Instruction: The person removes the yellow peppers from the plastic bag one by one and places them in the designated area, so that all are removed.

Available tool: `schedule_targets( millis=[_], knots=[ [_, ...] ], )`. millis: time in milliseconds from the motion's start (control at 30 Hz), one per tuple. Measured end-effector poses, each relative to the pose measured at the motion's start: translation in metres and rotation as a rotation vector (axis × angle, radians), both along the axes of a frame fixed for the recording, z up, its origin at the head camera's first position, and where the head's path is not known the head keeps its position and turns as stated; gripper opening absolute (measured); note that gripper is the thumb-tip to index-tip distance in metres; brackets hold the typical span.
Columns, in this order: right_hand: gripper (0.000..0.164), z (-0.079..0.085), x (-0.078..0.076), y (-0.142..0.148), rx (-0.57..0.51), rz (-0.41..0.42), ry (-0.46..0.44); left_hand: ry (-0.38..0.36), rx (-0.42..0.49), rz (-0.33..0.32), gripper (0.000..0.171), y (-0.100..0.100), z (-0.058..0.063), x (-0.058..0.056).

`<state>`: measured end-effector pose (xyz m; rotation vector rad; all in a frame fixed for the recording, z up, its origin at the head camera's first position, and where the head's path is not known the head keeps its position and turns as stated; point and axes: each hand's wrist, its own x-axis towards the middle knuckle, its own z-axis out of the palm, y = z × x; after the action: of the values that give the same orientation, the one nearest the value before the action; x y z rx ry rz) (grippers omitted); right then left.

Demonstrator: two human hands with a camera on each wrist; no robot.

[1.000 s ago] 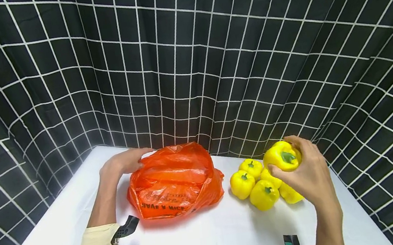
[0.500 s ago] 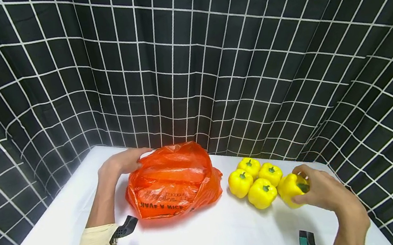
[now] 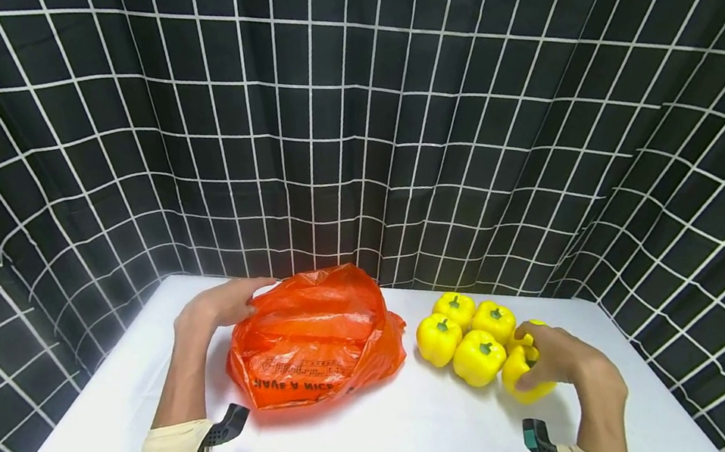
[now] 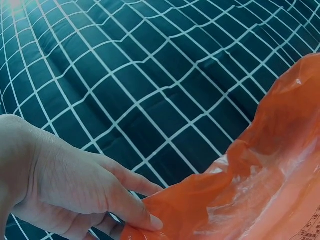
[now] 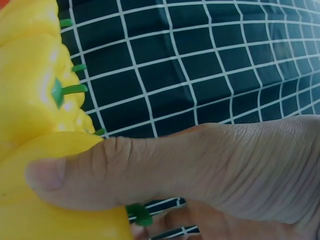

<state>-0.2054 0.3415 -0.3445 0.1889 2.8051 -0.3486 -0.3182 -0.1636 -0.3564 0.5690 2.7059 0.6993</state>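
Note:
My left hand [image 3: 221, 304] pinches the rim of a red-orange plastic bag [image 3: 311, 332] at its left side; in the left wrist view the thumb lies over the film of the bag [image 4: 250, 195]. The bag lies on the table with its mouth spread and printed lettering on the front. To the right, my right hand [image 3: 569, 359] grips a yellow bell pepper [image 3: 519, 379] at the front right of a cluster of peppers. In the right wrist view my thumb presses across this pepper [image 5: 60, 220]. Fingers on its far side are mostly hidden.
Several yellow bell peppers [image 3: 478, 358] stand close together, stems up, beside the right hand. A sliver of another pepper [image 3: 537, 323] shows behind that hand. The white table [image 3: 364, 447] ends at a black curtain [image 3: 320, 109] with white grid lines.
My right hand has come down from above the cluster, moved right, then back left and nearer, with a pepper in its grip low at the cluster's right end. The left hand keeps the bag rim.

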Motion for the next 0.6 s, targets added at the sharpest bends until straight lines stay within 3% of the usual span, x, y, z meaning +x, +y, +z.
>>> schedule_targets(
  millis=[200,600],
  knots=[
    [0.083,-0.0039,-0.0001,-0.0031,0.020,-0.010,-0.041,0.009,-0.015,-0.007,0.066,0.0012,0.0004,-0.0002],
    [0.088,-0.0068,-0.0041,-0.0065,0.025,0.007,-0.013,0.007,-0.010,-0.010,0.066,0.0019,0.0014,0.0010]
  ],
)
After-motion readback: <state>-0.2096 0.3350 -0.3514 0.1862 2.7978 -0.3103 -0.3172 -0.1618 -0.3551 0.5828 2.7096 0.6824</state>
